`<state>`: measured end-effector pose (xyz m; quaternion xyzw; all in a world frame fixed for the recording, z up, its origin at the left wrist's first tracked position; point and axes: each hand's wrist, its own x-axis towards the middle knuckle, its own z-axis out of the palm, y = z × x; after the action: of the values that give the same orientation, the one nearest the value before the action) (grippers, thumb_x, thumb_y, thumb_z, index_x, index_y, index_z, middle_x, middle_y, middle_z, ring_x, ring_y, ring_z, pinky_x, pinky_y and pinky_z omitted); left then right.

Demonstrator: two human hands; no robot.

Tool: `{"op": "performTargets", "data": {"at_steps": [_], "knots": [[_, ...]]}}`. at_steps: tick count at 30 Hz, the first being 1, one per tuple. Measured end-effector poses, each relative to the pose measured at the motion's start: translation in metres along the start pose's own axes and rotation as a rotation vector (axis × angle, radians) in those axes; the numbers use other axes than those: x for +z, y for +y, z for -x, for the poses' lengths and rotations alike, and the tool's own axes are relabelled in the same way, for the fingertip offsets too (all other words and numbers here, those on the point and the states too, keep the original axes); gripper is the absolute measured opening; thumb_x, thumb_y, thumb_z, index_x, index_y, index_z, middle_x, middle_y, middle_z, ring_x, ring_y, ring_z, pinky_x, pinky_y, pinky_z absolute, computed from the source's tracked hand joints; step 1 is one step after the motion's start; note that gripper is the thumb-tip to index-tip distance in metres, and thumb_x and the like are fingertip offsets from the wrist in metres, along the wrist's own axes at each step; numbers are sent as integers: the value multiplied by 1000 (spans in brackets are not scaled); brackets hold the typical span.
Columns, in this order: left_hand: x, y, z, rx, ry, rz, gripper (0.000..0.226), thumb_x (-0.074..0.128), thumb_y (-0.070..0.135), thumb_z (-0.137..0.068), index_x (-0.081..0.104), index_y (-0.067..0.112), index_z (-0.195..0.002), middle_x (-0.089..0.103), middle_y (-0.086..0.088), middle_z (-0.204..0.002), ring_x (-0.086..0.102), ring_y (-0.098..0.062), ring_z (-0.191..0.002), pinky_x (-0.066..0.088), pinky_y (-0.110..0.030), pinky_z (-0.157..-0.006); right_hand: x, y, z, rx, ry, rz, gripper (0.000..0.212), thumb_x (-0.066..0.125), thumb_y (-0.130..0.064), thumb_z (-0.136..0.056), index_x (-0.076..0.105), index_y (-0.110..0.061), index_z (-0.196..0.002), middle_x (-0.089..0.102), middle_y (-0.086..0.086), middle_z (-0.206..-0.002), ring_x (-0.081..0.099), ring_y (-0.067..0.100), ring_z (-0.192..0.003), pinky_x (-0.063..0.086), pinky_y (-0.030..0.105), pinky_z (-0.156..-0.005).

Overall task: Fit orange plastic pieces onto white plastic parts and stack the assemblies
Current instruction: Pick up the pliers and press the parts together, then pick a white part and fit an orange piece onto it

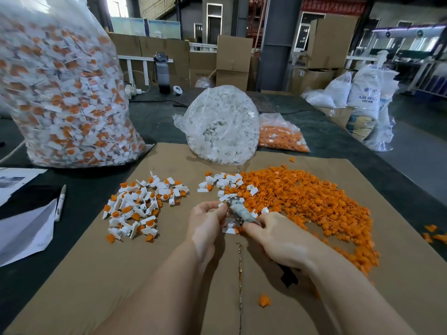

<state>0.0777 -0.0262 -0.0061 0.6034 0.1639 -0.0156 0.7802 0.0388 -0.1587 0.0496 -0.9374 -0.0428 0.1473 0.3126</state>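
A wide heap of loose orange pieces (304, 199) covers the right of the cardboard sheet (169, 274). A few loose white parts (222, 181) lie at its left edge. Finished white-and-orange assemblies (140, 204) lie in a pile to the left. My left hand (205, 221) pinches a small white part at its fingertips. My right hand (278, 240) grips a pliers-like tool (238, 209) with a cloth-wrapped handle, its metal tip beside the left fingers. A white-and-orange piece (231, 230) lies just below the hands.
A large clear bag of finished assemblies (65, 93) stands at the back left. A bag of white parts (220, 124) and a bag of orange pieces (280, 135) sit behind the cardboard. A marker (60, 201) and papers (24, 228) lie left. One orange piece (264, 300) lies near me.
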Motion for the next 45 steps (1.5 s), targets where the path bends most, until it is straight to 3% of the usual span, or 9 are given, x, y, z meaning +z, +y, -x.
{"op": "performTargets", "data": {"at_steps": [8, 14, 20, 23, 27, 31, 34, 38, 45], "knots": [[0, 1, 3, 11, -4, -13, 20, 53, 3, -92, 56, -5, -110, 60, -9, -78, 50, -10, -60, 42, -12, -44, 10, 8, -4, -9, 106, 67, 33, 43, -49, -94, 38, -25, -72, 45, -4, -72, 41, 10, -60, 29, 25, -52], [-3, -1, 6, 50, -9, 10, 19, 54, 5, -92, 55, -3, -109, 62, -8, -77, 51, -9, -58, 44, -14, -48, 7, 23, -3, 5, 278, 15, 40, 54, -63, -81, 50, -22, -79, 51, -7, -77, 53, 13, -71, 40, 29, -59], [-4, -11, 9, 332, -33, -325, 15, 58, 10, -91, 67, 11, -103, 68, 0, -87, 62, 8, -67, 44, -4, -56, 0, 52, -13, 110, 633, 479, 44, 49, -60, -86, 52, -19, -102, 57, -2, -100, 53, 16, -94, 41, 27, -74], [-2, -14, 8, 351, -56, -420, 19, 56, 13, -92, 69, 16, -107, 68, 2, -103, 62, -6, -94, 49, -13, -83, 1, 66, -20, 152, 628, 591, 47, 46, -61, -87, 53, -18, -107, 57, -1, -110, 52, 18, -106, 42, 28, -85], [-1, -16, 7, 410, -45, -520, 20, 56, 15, -93, 70, 20, -106, 64, 12, -101, 55, 5, -90, 37, 3, -77, 7, 69, -20, 218, 624, 748, 58, 41, -67, -85, 52, -23, -121, 50, 1, -127, 43, 20, -119, 30, 35, -103], [1, -17, 8, 383, -80, -537, 20, 55, 15, -93, 70, 19, -106, 69, 4, -102, 63, -12, -96, 50, -33, -90, 23, 54, -22, -240, 770, 446, 34, 68, -23, -84, 64, -14, -117, 64, 7, -109, 60, 26, -102, 46, 42, -88], [2, -17, 9, 421, -114, -581, 19, 55, 13, -93, 71, 20, -101, 69, 5, -99, 62, -9, -95, 49, -27, -89, 41, 44, -23, -576, 766, 254, 28, 76, 2, -73, 72, -9, -98, 68, 6, -86, 65, 23, -80, 55, 33, -72], [-4, -19, 11, 391, -149, -522, 22, 61, 9, -87, 69, 26, -99, 66, 7, -97, 59, -7, -93, 42, -8, -76, 50, 44, -25, -574, 751, 134, 10, 73, 1, -76, 70, -8, -80, 65, 2, -76, 62, 19, -72, 53, 32, -64], [-3, -19, 16, 531, -181, -643, 32, 74, 14, -78, 66, 23, -107, 60, 13, -79, 54, 2, -69, 41, -6, -64, 53, 47, -22, -534, 791, 5, 12, 70, 4, -78, 71, -4, -86, 68, 2, -81, 64, 15, -78, 48, 20, -74]]}}
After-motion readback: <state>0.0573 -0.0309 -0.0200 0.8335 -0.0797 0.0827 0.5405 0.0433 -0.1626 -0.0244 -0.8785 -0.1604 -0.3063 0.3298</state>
